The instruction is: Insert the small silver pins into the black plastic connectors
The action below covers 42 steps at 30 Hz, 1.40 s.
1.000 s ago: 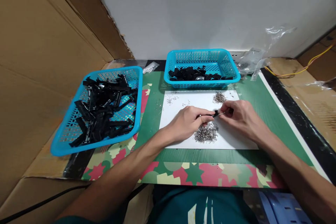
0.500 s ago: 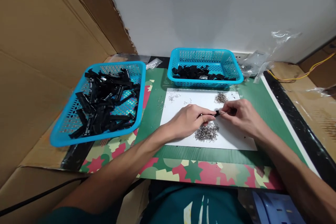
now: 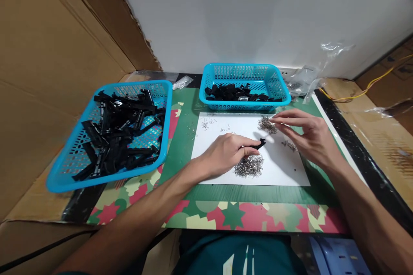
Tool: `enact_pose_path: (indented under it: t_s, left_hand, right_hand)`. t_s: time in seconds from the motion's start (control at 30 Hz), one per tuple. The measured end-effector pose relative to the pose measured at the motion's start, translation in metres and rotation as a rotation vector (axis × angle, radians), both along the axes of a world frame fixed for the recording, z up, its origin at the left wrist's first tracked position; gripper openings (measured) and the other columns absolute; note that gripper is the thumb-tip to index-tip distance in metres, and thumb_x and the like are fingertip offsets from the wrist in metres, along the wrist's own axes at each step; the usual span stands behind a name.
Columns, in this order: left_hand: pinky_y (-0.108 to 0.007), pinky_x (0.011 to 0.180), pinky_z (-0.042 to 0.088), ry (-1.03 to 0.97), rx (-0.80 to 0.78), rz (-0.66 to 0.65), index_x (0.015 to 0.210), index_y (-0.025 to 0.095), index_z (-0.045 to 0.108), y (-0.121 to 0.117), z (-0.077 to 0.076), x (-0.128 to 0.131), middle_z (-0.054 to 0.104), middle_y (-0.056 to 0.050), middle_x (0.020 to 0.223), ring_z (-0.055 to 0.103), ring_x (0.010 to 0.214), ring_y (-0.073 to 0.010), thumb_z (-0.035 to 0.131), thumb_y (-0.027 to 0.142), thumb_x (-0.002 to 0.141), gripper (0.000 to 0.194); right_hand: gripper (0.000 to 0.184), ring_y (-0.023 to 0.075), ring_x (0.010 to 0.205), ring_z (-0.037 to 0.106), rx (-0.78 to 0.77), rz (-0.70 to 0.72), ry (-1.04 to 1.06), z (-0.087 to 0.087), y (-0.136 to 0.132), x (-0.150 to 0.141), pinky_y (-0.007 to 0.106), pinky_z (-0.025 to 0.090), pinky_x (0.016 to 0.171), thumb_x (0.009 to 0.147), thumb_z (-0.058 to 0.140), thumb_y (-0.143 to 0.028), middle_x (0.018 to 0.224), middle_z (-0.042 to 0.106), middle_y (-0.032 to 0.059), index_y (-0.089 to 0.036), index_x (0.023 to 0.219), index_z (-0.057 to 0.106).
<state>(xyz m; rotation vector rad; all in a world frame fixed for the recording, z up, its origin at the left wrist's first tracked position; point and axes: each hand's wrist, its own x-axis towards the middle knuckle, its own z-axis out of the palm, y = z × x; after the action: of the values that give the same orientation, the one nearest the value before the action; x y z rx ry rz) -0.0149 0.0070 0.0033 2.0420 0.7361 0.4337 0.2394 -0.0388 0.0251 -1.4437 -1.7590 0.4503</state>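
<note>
My left hand (image 3: pixel 227 152) pinches a small black plastic part (image 3: pixel 263 142) between thumb and forefinger, its end sticking out past the fingertips. Just below those fingers lies a large heap of small silvery metal pieces (image 3: pixel 249 166), perhaps springs or clips. My right hand (image 3: pixel 308 135) has its fingers stretched out and slightly apart, with the tips at the edge of a smaller brownish pile of tiny metal pieces (image 3: pixel 266 124). Nothing shows in its fingers. A third small cluster of thin metal bits (image 3: pixel 290 145) is beside the right palm. All the piles rest on a white sheet (image 3: pixel 213 177).
At the left stands a blue basket (image 3: pixel 169 122) of long black plastic parts. Another blue basket (image 3: pixel 245 105) with smaller black pieces is at the back, against the wall. Clear plastic bags (image 3: pixel 303 80) lie at the back right. Thin wire bits (image 3: pixel 205 123) are scattered at the sheet's upper left.
My right hand has left the black part and moved up and back to the small metal pile, its fingers extended. My left hand still holds the part. The view has shifted slightly.
</note>
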Motion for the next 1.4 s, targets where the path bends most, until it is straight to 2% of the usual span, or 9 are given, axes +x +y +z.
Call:
enact_pose_path:
  t_s: [0.13, 0.27, 0.4, 0.67, 0.87, 1.07, 1.17, 1.27, 1.4]
  left_hand:
    - [-0.036, 0.099, 0.057, 0.009, -0.012, -0.009, 0.126, 0.023, 0.079, -0.001, 0.003, -0.002, 0.078, -0.003, 0.128, 0.075, 0.116, -0.0246, 0.061, 0.027, 0.103, 0.030]
    - [-0.036, 0.104, 0.056, 0.027, -0.043, 0.001, 0.124, 0.024, 0.080, -0.001, 0.005, -0.003, 0.078, -0.002, 0.127, 0.074, 0.118, -0.0248, 0.064, 0.026, 0.100, 0.028]
    - [-0.036, 0.105, 0.056, 0.020, -0.061, 0.008, 0.119, 0.027, 0.082, -0.001, 0.005, -0.004, 0.077, -0.001, 0.129, 0.074, 0.119, -0.0243, 0.062, 0.023, 0.100, 0.028]
    - [-0.034, 0.098, 0.059, -0.001, -0.122, 0.028, 0.121, 0.025, 0.082, -0.002, 0.003, -0.003, 0.077, -0.003, 0.130, 0.076, 0.111, -0.0234, 0.064, 0.020, 0.097, 0.030]
    - [-0.032, 0.083, 0.058, 0.019, -0.148, 0.046, 0.132, 0.018, 0.076, -0.001, 0.005, -0.004, 0.083, -0.005, 0.091, 0.076, 0.087, -0.0209, 0.061, 0.022, 0.098, 0.037]
    - [-0.030, 0.077, 0.054, -0.027, -0.206, 0.070, 0.131, 0.017, 0.077, 0.000, 0.008, -0.005, 0.079, -0.006, 0.086, 0.069, 0.081, -0.0194, 0.061, 0.032, 0.102, 0.036]
    - [-0.029, 0.074, 0.051, -0.120, -0.147, 0.102, 0.129, 0.017, 0.078, 0.002, 0.008, -0.006, 0.077, -0.008, 0.092, 0.066, 0.080, -0.0182, 0.063, 0.039, 0.103, 0.037]
    - [-0.031, 0.080, 0.050, -0.224, -0.028, 0.148, 0.125, 0.019, 0.080, 0.006, 0.011, -0.007, 0.076, -0.010, 0.100, 0.066, 0.089, -0.0197, 0.065, 0.040, 0.102, 0.035]
    - [-0.034, 0.088, 0.050, -0.256, 0.134, 0.310, 0.125, 0.020, 0.079, 0.020, 0.024, -0.008, 0.076, -0.009, 0.106, 0.067, 0.097, -0.0210, 0.064, 0.042, 0.103, 0.034]
  right_hand:
    - [0.017, 0.0272, 0.083, 0.077, -0.022, -0.192, 0.223, -0.005, 0.000, 0.000, 0.043, 0.065, 0.079, 0.088, 0.081, -0.040, 0.090, 0.081, 0.0080, -0.024, 0.087, 0.083]
    - [0.030, 0.0237, 0.068, 0.077, -0.203, -0.138, 0.468, -0.015, 0.002, -0.013, 0.037, 0.067, 0.067, 0.082, 0.085, -0.048, 0.076, 0.079, 0.0088, -0.019, 0.077, 0.077]
    - [0.038, 0.0219, 0.063, 0.075, -0.243, -0.081, 0.420, -0.021, 0.004, -0.025, 0.034, 0.064, 0.060, 0.081, 0.084, -0.053, 0.072, 0.078, 0.0092, -0.018, 0.070, 0.072]
    - [0.037, 0.0203, 0.060, 0.071, -0.184, -0.093, 0.263, -0.020, 0.001, -0.027, 0.032, 0.056, 0.057, 0.086, 0.079, -0.047, 0.064, 0.074, 0.0069, -0.019, 0.064, 0.068]
    - [0.034, 0.0205, 0.063, 0.071, -0.133, -0.142, 0.210, -0.023, -0.002, -0.033, 0.033, 0.058, 0.061, 0.085, 0.077, -0.044, 0.068, 0.075, 0.0071, -0.020, 0.063, 0.067]
    - [0.036, 0.0205, 0.059, 0.072, -0.149, -0.141, 0.296, -0.020, 0.000, -0.036, 0.030, 0.056, 0.055, 0.088, 0.075, -0.049, 0.066, 0.074, 0.0064, -0.019, 0.068, 0.070]
    - [0.033, 0.0206, 0.060, 0.074, -0.077, -0.185, 0.339, -0.016, 0.001, -0.034, 0.030, 0.057, 0.055, 0.091, 0.072, -0.047, 0.071, 0.075, 0.0062, -0.020, 0.073, 0.069]
    - [0.033, 0.0216, 0.060, 0.075, -0.021, -0.224, 0.402, -0.014, 0.003, -0.031, 0.030, 0.057, 0.055, 0.091, 0.073, -0.047, 0.071, 0.074, 0.0054, -0.021, 0.073, 0.066]
    - [0.033, 0.0211, 0.057, 0.073, 0.003, -0.196, 0.430, -0.013, 0.004, -0.030, 0.030, 0.054, 0.053, 0.095, 0.070, -0.047, 0.072, 0.074, 0.0047, -0.022, 0.074, 0.065]
